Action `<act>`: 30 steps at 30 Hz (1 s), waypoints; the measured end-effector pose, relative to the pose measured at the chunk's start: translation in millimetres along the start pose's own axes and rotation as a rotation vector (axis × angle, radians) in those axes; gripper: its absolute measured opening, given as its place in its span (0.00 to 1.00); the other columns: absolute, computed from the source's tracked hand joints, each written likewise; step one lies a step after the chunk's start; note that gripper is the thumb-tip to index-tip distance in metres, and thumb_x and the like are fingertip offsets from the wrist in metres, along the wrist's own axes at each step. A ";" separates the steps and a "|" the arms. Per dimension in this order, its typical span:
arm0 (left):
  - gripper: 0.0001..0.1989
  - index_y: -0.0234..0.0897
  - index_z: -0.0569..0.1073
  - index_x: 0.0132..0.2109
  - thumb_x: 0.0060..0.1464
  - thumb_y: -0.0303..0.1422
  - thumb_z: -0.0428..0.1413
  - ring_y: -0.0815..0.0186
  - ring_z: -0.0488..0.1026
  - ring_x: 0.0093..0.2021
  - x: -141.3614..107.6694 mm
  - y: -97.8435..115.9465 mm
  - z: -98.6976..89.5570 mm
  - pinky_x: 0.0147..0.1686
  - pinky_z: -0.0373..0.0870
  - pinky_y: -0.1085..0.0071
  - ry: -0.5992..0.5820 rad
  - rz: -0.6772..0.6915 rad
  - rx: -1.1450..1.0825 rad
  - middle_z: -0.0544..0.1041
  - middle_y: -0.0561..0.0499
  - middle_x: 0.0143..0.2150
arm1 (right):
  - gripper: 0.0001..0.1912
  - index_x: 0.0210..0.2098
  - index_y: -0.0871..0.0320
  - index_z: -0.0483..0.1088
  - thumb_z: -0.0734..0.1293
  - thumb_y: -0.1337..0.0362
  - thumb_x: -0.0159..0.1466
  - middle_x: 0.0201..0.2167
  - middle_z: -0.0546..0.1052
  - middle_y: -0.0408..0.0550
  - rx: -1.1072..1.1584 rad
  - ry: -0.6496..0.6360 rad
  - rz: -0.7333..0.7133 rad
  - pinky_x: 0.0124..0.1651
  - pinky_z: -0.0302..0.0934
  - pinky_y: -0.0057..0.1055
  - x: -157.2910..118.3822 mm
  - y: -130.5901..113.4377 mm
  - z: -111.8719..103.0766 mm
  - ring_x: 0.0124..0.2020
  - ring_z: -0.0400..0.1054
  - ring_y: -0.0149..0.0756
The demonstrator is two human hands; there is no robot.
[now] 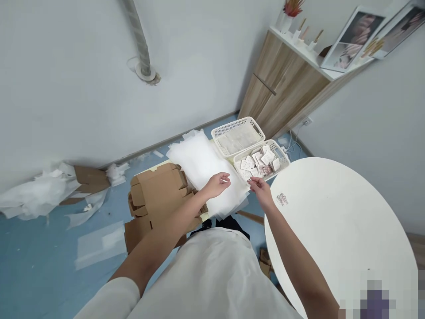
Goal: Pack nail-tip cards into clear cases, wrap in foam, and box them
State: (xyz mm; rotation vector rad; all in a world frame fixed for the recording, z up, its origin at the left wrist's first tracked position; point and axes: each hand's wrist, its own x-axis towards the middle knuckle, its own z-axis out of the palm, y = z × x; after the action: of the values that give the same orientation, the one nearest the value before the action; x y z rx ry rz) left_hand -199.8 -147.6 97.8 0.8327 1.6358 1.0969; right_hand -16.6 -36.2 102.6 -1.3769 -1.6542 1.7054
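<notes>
My left hand point(216, 184) hovers over a stack of white foam sheets point(195, 153), fingers loosely curled and apart, with nothing visible in them. At the near edge of a white basket point(285, 165) is my right hand point(261, 190), its fingertips pinched together. A tiny thing may be between them, but it is too small to name. Inside that basket lies a heap of small white cards or packets point(257, 160), some with pinkish-brown contents. To the left of the foam, flattened brown cardboard boxes point(159, 188) are stacked.
A second white basket point(239, 136) with clear flat packets stands behind. The round white table point(332, 221) at right bears a small cluster of shiny pieces point(282, 199). A wooden cabinet point(285, 79) stands at the back. Plastic wrap point(36, 190) and cardboard litter the blue floor.
</notes>
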 end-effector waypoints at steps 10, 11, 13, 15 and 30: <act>0.23 0.37 0.66 0.51 0.45 0.31 0.55 0.60 0.67 0.49 136.5 28.1 -49.9 0.44 0.66 0.64 0.137 -0.088 0.139 0.68 0.43 0.51 | 0.15 0.44 0.58 0.67 0.58 0.62 0.59 0.44 0.69 0.55 -0.873 -0.032 -0.515 0.49 0.52 0.43 156.1 -30.7 22.6 0.47 0.59 0.45; 0.24 0.37 0.65 0.52 0.44 0.29 0.54 0.59 0.65 0.52 154.6 28.4 -52.5 0.45 0.66 0.64 0.144 -0.089 0.166 0.66 0.43 0.53 | 0.15 0.44 0.58 0.67 0.58 0.62 0.59 0.46 0.68 0.56 -0.943 -0.040 -0.541 0.50 0.49 0.44 169.9 -33.2 26.9 0.48 0.57 0.47; 0.27 0.38 0.63 0.54 0.43 0.27 0.53 0.58 0.62 0.54 187.9 27.4 -54.6 0.47 0.64 0.62 0.142 -0.081 0.219 0.64 0.44 0.56 | 0.16 0.45 0.58 0.66 0.59 0.63 0.59 0.49 0.66 0.56 -1.049 -0.120 -0.594 0.53 0.44 0.46 194.0 -37.4 35.3 0.51 0.55 0.48; 0.29 0.37 0.61 0.55 0.42 0.25 0.52 0.58 0.60 0.56 215.6 24.3 -53.3 0.51 0.61 0.61 0.131 -0.062 0.263 0.62 0.44 0.57 | 0.16 0.47 0.58 0.65 0.59 0.62 0.60 0.51 0.64 0.56 -1.113 -0.177 -0.604 0.55 0.39 0.48 213.6 -40.0 43.2 0.53 0.52 0.48; 0.31 0.42 0.54 0.59 0.47 0.25 0.50 0.56 0.46 0.63 305.6 -27.0 -31.6 0.59 0.46 0.57 0.061 0.055 0.091 0.50 0.47 0.63 | 0.24 0.56 0.66 0.53 0.52 0.60 0.62 0.61 0.47 0.64 -1.267 -0.268 -0.433 0.55 0.36 0.54 254.3 -26.2 69.9 0.58 0.43 0.52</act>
State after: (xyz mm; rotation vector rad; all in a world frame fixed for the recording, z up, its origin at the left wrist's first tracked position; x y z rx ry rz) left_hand -323.6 106.2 -26.4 0.9160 1.7334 1.1018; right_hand -195.4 141.5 20.5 -1.0074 -3.1196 0.4929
